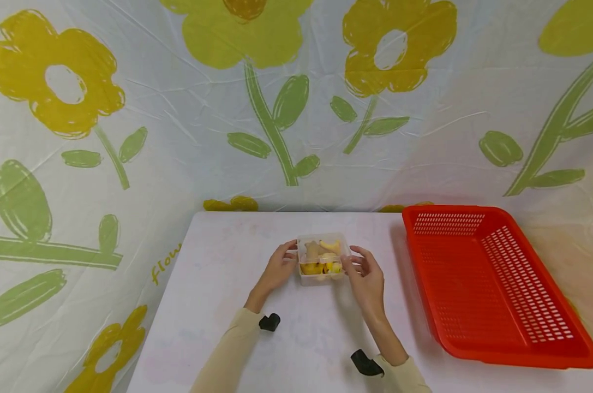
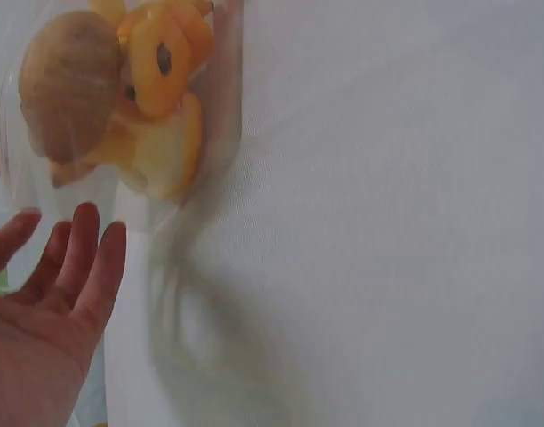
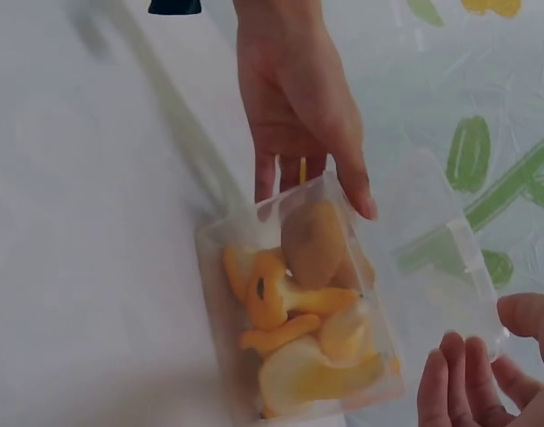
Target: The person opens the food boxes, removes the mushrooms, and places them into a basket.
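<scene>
A clear plastic box [image 1: 321, 281] stands between the two hands. Its see-through lid [image 3: 454, 267] is raised, tilted over the far side of the box. Several yellow-orange pieces [image 3: 270, 294] and a rounded brown piece [image 2: 69, 84] fill the box. My left hand [image 1: 279, 267] is at the left side, its thumb and index fingertip about the lid's edge, other fingers extended near the box corner. On the right, my right hand [image 1: 367, 281] pinches the lid's corner between thumb and index finger, the remaining fingers loosely extended.
A large red plastic basket [image 1: 473, 349] stands on the right part of the white table [image 1: 213, 262]. Flower-printed cloth [image 1: 193, 125] hangs behind and at the sides. Black wrist mounts [image 1: 367, 364] sit near both sleeves.
</scene>
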`<action>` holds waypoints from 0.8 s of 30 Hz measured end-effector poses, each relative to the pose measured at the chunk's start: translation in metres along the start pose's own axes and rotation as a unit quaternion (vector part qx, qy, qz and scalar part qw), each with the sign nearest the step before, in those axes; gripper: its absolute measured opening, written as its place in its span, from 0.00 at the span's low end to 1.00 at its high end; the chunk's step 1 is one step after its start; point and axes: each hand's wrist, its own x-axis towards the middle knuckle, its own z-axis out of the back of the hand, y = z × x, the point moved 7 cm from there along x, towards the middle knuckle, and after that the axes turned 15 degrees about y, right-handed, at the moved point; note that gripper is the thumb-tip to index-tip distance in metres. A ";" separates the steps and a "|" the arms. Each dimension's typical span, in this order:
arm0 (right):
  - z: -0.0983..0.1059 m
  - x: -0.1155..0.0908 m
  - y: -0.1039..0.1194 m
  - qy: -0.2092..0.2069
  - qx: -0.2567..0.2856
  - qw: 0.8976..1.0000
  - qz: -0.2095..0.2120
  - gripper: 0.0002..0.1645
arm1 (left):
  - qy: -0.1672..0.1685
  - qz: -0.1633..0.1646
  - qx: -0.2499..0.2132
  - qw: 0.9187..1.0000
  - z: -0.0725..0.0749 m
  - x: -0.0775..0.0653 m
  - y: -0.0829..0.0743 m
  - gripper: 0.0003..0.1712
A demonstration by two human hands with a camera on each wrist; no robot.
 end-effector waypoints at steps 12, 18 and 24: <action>0.002 0.017 0.005 -0.011 -0.038 0.999 0.034 0.24 | -0.116 0.035 -0.100 0.988 0.001 -0.001 -0.008 0.23; 0.004 0.031 0.011 -0.022 -0.035 0.998 0.056 0.22 | -0.127 0.006 -0.111 0.986 0.002 -0.003 -0.012 0.24; 0.005 0.050 0.018 -0.007 -0.026 0.998 0.058 0.25 | -0.126 0.031 -0.109 0.986 0.003 -0.003 -0.011 0.24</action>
